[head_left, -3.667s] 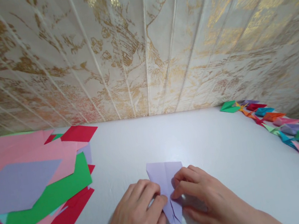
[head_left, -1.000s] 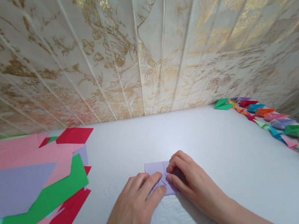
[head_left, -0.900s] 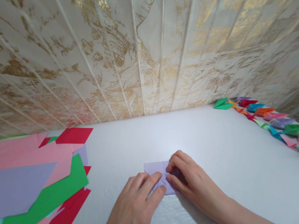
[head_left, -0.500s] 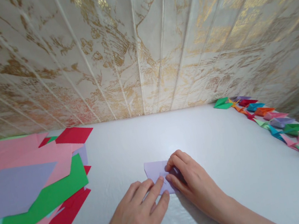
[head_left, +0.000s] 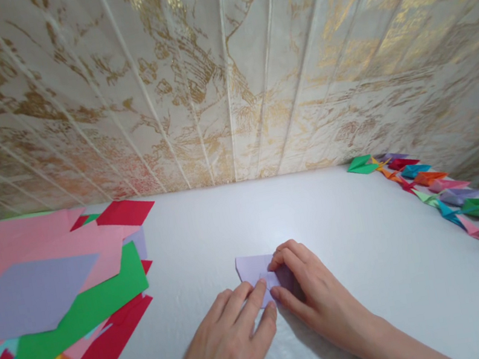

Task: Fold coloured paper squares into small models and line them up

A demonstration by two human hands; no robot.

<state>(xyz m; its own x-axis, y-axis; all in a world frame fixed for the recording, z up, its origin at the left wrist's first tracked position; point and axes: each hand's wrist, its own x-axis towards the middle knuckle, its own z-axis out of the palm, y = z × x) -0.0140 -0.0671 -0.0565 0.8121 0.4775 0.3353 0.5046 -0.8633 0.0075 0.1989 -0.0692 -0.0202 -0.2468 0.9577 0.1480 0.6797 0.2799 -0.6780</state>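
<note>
A small folded piece of lilac paper (head_left: 250,267) lies flat on the white table (head_left: 349,259), near its front middle. My left hand (head_left: 231,349) rests palm down with its fingers stretched out; the fingertips press on the paper's near left edge. My right hand (head_left: 306,291) covers the paper's right half, its fingers curled and pinching a fold there. Much of the paper is hidden under the two hands.
A loose heap of coloured paper sheets (head_left: 48,297) in pink, lilac, green, red, blue and orange covers the table's left side. A row of several folded paper figures (head_left: 449,196) runs along the right edge. A beige and gold patterned wall (head_left: 221,72) stands behind.
The lilac paper went from a long pointed shape to a short folded block. My left hand has slid back toward me, its fingertips now at the paper's near edge. My right hand stays on it.
</note>
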